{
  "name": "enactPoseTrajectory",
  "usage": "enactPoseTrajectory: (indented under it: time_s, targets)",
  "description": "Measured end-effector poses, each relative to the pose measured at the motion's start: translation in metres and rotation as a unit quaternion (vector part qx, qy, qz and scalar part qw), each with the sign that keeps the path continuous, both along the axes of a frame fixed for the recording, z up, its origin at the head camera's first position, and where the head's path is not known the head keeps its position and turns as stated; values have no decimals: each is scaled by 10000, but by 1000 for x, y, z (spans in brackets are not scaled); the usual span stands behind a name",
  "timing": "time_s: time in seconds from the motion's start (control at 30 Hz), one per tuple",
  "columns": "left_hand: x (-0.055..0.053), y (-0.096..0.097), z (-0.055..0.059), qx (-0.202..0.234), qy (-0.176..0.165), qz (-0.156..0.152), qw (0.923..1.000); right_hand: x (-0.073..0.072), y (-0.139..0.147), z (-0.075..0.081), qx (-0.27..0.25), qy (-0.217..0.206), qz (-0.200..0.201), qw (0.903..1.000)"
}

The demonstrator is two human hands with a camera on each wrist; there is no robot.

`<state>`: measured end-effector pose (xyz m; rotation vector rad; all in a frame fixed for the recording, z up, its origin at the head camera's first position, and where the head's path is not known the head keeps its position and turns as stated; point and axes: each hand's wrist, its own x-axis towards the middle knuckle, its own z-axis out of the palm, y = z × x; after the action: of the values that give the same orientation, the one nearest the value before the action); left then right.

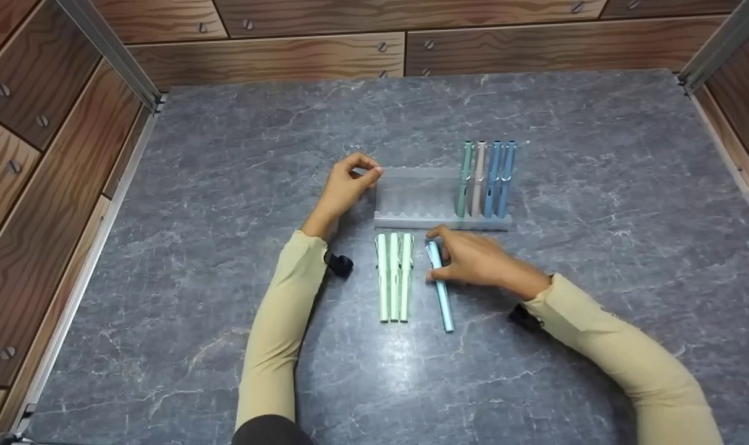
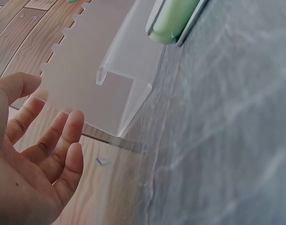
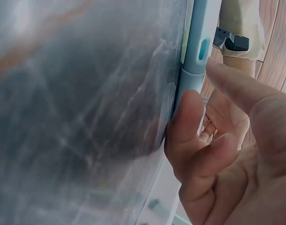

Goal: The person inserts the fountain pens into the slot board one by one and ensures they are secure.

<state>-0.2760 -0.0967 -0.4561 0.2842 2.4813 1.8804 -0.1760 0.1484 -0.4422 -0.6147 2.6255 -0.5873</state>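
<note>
Nearest, a light-blue pen (image 1: 442, 303) lies slightly aslant on the grey marbled table (image 1: 164, 247), its clip end towards the rack. The right hand (image 1: 473, 256) pinches it near that end, thumb on one side and a curled finger on the other. It should handle as a light, stiff thing, probably smooth plastic, so it might roll or twist under a loose pinch; the plain barrel past the cap looks a surer hold than the clip, which could snag or bend. Just beside it, three pale green pens (image 1: 394, 278) lie side by side, likely to feel much the same. Beyond stands the clear rack (image 1: 418, 191), thin and rigid by its look, light enough to slide or perhaps crack if pressed hard. The left hand (image 1: 346, 185) pinches its upper left corner between thumb and forefinger, the other fingers loosely bent. At its right end lean a green pen (image 1: 465, 179), a pinkish pen (image 1: 478, 179) and two darker blue pens (image 1: 492, 179). Farthest back runs wood-patterned boarding (image 1: 325, 59)
</note>
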Motion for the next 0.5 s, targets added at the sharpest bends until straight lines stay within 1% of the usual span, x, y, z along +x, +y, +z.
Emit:
enactPoseTrajectory:
  time_s: [0.2, 0.5]
  targets:
    - [1, 0, -1, -16, 33, -50, 10000, 1, -2, 0, 226, -62, -82, 9997]
    - [0, 0, 0, -61, 17, -43, 10000, 2, -3, 1, 268, 57, -102, 9996]
